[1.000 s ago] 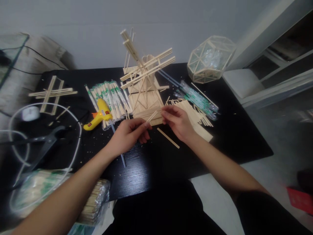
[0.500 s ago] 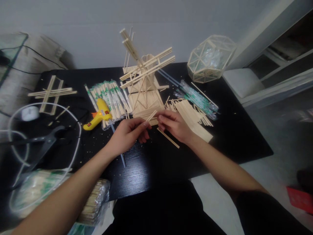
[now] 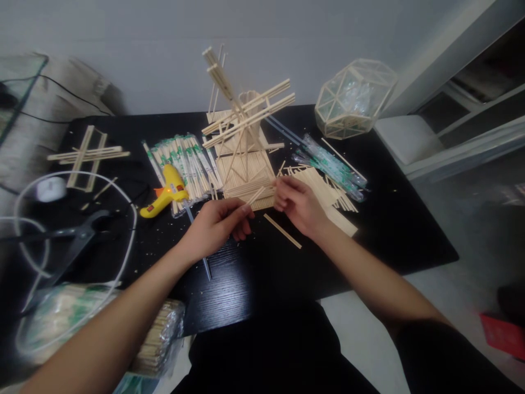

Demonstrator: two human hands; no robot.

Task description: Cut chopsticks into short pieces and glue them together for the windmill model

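Observation:
Between the thumb and fingers of my left hand (image 3: pixel 225 218) are short wooden sticks (image 3: pixel 257 195), pointing up and to the right. My right hand (image 3: pixel 298 207) is a little way to the right, its fingertips pinched together; whatever they may hold is too small to make out. Beyond both hands stands a windmill-like model (image 3: pixel 246 128) built of wooden sticks, with crossed blades and a slatted base. A loose flat stick (image 3: pixel 282 231) lies on the black table just below my right hand.
A yellow glue gun (image 3: pixel 166 191) rests by wrapped chopsticks (image 3: pixel 184 158) at left. Pliers (image 3: pixel 82 232), a white cable (image 3: pixel 133 230) and a crossed stick frame (image 3: pixel 88 157) lie farther left. Stick panels (image 3: pixel 324 191), wrapped packets (image 3: pixel 332 164) and a polyhedral stick frame (image 3: pixel 355 98) are at right.
My right hand has moved slightly right and up, away from the sticks in my left hand, and its fingers have curled in more. My left hand has stayed nearly still.

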